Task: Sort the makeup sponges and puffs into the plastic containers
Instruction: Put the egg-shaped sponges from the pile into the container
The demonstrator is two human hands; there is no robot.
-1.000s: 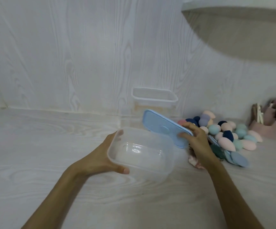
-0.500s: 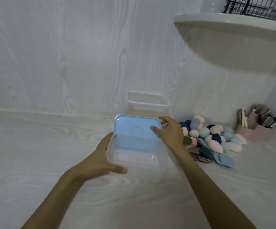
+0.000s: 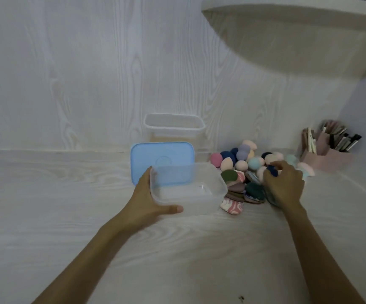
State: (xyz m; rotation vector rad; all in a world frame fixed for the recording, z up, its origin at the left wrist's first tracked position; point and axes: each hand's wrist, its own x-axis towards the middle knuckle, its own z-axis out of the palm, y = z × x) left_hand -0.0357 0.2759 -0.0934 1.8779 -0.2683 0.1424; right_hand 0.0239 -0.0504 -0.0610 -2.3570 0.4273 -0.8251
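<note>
My left hand (image 3: 149, 199) grips the near left corner of an empty clear plastic container (image 3: 188, 187) on the white table. Its blue lid (image 3: 162, 159) lies flat just behind it. A second clear container (image 3: 174, 125) stands open by the wall. To the right lies a pile of egg-shaped makeup sponges (image 3: 243, 156) in pink, blue, lilac and peach, with flat puffs (image 3: 236, 187) in front. My right hand (image 3: 284, 185) is over the pile, its fingers curled round a dark blue sponge (image 3: 272, 170).
A pink holder (image 3: 326, 154) with brushes and sticks stands at the far right by the wall. A rounded shelf (image 3: 298, 36) overhangs the upper right. The white wood-grain table (image 3: 57, 194) stretches to the left and towards me.
My right hand let the blue lid down behind the container, then moved right onto the sponge pile. My left hand has kept its hold on the container.
</note>
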